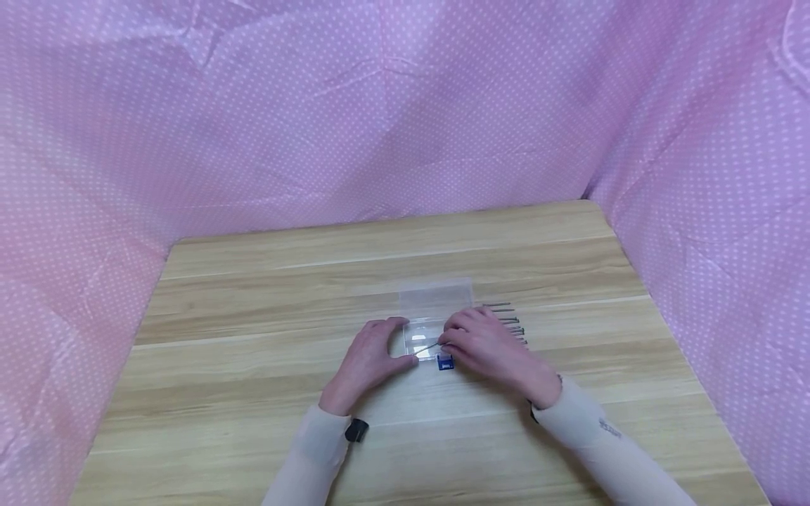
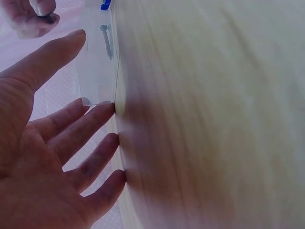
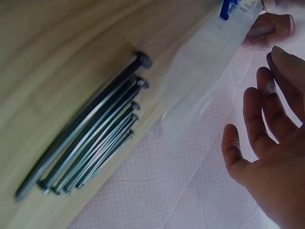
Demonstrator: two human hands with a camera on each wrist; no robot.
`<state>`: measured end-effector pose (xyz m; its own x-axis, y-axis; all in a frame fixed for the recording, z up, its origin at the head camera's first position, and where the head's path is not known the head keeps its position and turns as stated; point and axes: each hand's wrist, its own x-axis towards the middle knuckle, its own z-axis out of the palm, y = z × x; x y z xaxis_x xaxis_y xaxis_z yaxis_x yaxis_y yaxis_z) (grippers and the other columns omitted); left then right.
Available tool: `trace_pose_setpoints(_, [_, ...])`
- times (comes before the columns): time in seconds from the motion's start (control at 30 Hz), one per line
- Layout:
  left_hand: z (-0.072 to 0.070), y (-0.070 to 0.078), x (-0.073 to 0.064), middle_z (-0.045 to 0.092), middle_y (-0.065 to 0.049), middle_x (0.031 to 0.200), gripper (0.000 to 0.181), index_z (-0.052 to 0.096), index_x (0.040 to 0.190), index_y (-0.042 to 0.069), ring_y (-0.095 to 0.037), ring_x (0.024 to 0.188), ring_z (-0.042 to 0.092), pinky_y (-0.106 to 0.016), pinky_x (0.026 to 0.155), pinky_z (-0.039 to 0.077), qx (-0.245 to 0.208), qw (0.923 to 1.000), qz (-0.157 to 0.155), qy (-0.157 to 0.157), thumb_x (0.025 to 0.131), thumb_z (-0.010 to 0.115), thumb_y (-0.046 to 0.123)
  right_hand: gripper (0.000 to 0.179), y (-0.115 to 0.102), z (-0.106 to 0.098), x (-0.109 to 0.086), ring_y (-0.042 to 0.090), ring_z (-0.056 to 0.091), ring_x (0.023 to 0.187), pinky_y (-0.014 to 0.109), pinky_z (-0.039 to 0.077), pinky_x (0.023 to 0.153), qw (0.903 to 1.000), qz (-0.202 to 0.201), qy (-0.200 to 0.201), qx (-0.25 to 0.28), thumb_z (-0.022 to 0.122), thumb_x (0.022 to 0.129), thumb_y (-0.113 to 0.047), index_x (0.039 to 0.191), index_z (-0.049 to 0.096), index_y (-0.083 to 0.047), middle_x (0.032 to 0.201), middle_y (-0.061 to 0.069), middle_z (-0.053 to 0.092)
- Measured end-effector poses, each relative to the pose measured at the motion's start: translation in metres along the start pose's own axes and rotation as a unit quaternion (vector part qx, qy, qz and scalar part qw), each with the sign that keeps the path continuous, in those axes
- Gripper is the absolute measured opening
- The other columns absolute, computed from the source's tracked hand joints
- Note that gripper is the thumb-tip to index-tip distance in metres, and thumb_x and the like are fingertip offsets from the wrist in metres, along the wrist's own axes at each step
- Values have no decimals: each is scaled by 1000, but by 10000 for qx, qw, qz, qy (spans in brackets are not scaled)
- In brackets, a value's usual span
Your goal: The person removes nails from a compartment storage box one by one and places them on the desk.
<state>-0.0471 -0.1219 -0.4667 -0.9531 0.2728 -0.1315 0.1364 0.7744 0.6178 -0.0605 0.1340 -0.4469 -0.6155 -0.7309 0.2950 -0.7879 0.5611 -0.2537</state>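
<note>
A clear plastic box (image 1: pixel 414 337) lies with its lid (image 1: pixel 436 299) folded back on the far side. My left hand (image 1: pixel 373 351) frames the box's left end, thumb by the near corner and index finger by the far one, fingers fairly straight. In the left wrist view, those fingertips touch the box's end, and a nail (image 2: pixel 106 42) shows through the clear plastic. Between thumb and fingers, my right hand (image 1: pixel 487 348) pinches a thin nail (image 1: pixel 425 348) that slants over the box. A blue piece with white lettering (image 1: pixel 446 362) sits at the box's near edge.
Right of the box, several metal nails (image 3: pixel 90 129) lie side by side on the wooden table (image 1: pixel 253 316), partly behind my right hand in the head view. Pink dotted cloth (image 1: pixel 380 126) hangs around the table's back and sides.
</note>
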Motion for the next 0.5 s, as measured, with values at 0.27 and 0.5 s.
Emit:
trace_pose_setpoints(0.27, [-1, 1, 0, 64, -11, 136, 69, 61, 141, 11, -33, 131, 53, -50, 110, 45, -88, 9999, -10, -49, 83, 87, 37, 14, -3, 8, 13, 22, 61, 111, 45, 47, 97, 9995, -64, -318, 23, 81, 91, -17, 105, 79, -17, 109, -1, 69])
trace_pose_setpoints(0.5, [-3, 0, 1, 65, -11, 136, 70, 61, 141, 11, -33, 132, 53, -49, 110, 45, -117, 9999, -17, -79, 82, 88, 38, 12, -5, 12, 24, 21, 59, 105, 44, 47, 97, 9982, 9, -592, -28, 81, 91, -17, 103, 80, -17, 108, -1, 69])
